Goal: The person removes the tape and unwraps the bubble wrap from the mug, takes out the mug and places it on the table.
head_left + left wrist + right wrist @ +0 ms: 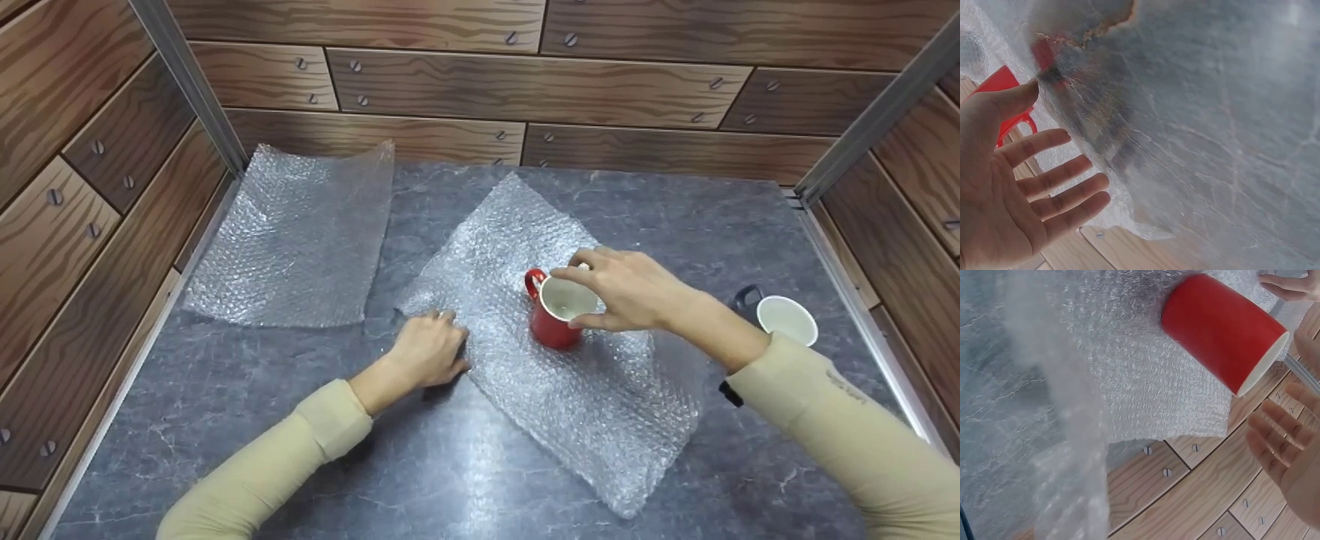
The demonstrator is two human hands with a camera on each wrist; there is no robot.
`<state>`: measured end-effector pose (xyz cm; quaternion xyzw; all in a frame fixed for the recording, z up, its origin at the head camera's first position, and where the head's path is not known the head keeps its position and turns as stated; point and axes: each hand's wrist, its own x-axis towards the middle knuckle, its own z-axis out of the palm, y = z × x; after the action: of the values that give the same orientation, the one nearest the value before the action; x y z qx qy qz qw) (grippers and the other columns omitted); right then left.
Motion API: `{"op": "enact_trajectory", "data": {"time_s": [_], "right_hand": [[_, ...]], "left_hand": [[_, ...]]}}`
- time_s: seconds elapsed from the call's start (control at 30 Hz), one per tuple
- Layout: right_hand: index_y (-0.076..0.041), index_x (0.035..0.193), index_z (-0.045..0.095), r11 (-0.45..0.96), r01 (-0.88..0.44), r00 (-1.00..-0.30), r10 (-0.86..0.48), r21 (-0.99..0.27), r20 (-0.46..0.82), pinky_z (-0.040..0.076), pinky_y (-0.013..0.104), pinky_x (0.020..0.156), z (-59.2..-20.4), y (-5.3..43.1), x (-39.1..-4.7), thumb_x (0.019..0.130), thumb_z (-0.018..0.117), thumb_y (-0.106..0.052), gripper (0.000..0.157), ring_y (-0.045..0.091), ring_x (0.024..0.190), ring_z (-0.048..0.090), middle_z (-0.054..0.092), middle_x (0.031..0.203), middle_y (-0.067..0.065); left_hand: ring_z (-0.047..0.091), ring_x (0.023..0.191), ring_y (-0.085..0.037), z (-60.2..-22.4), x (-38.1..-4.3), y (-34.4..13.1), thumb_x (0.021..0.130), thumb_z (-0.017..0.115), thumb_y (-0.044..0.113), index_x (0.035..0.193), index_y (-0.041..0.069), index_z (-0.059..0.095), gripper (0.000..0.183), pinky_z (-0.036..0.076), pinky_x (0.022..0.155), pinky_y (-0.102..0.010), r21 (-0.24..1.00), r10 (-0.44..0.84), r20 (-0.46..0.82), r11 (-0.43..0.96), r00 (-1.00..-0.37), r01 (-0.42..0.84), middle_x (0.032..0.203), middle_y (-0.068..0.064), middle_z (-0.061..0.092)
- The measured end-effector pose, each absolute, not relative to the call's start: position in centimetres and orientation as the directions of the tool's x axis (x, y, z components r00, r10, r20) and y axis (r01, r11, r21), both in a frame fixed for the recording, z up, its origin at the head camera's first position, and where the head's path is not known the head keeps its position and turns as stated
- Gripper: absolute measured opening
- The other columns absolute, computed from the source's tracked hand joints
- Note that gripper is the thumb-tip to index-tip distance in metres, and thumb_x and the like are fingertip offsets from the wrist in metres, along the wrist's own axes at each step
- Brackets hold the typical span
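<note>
A red mug point(555, 330) with a white inside stands upright on a sheet of bubble wrap point(585, 412), its handle toward the far left. My right hand point(626, 289) is spread beside the mug's rim. In the right wrist view, a gap shows between these fingers point(1280, 433) and the red mug point(1219, 332). My left hand point(429, 349) is low over the table at the left edge of the sheet. Its fingers are extended and apart in the left wrist view, with nothing in the palm point(1005, 214).
Another bubble wrap sheet point(300, 240) lies at the back left, its far edge bent up near the wall. A dark mug point(787, 319) with a white inside is at the right, partly behind my right forearm. Wood-patterned walls point(450, 82) enclose the grey marbled table point(247, 397).
</note>
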<state>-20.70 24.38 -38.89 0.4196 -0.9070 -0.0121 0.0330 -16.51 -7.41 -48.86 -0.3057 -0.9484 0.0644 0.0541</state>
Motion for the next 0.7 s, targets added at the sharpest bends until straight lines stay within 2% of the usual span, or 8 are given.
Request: {"op": "enact_trajectory", "data": {"time_s": [0.13,0.27,0.4,0.7], "right_hand": [[-0.023,0.152,0.055,0.673,-0.739,-0.673,-0.739,0.045,-0.003,0.064,0.048,0.069,-39.5,24.0,-21.2,0.083,0.082,-0.057,0.081,0.036,0.104,0.071,0.064,0.134,0.016],[-0.027,0.157,0.050,0.691,-0.722,-0.692,-0.721,0.041,-0.042,0.064,0.052,0.074,-39.9,23.8,-21.4,0.083,0.081,-0.062,0.087,0.041,0.109,0.071,0.060,0.143,0.019],[-0.028,0.156,0.052,0.685,-0.728,-0.686,-0.726,0.042,-0.045,0.065,0.052,0.075,-40.2,23.6,-21.6,0.081,0.082,-0.061,0.087,0.041,0.107,0.072,0.060,0.142,0.019],[-0.026,0.150,0.058,0.662,-0.749,-0.663,-0.747,0.031,-0.053,0.064,0.046,0.069,-40.5,23.2,-21.7,0.077,0.089,-0.055,0.084,0.034,0.090,0.073,0.065,0.133,0.018]], "left_hand": [[0.074,0.096,-0.030,-48.9,-16.5,-7.4,0.089,0.075,0.061,0.109,0.015,0.078,0.050,0.065,0.066,-0.042,-0.165,0.588,0.069,0.803,-0.806,0.572,0.108,-0.010,0.074],[0.075,0.093,-0.029,-49.0,-16.5,-7.4,0.088,0.075,0.061,0.106,0.015,0.078,0.049,0.065,0.064,-0.042,-0.181,0.595,0.085,0.798,-0.800,0.575,0.106,-0.010,0.074],[0.075,0.091,-0.030,-49.0,-16.5,-7.4,0.088,0.076,0.060,0.104,0.014,0.078,0.049,0.064,0.064,-0.042,-0.177,0.596,0.096,0.798,-0.797,0.576,0.104,-0.010,0.074],[0.074,0.095,-0.030,-48.9,-16.6,-7.3,0.089,0.074,0.061,0.107,0.014,0.077,0.050,0.064,0.065,-0.042,-0.165,0.582,0.055,0.807,-0.812,0.567,0.107,-0.010,0.074]]}}
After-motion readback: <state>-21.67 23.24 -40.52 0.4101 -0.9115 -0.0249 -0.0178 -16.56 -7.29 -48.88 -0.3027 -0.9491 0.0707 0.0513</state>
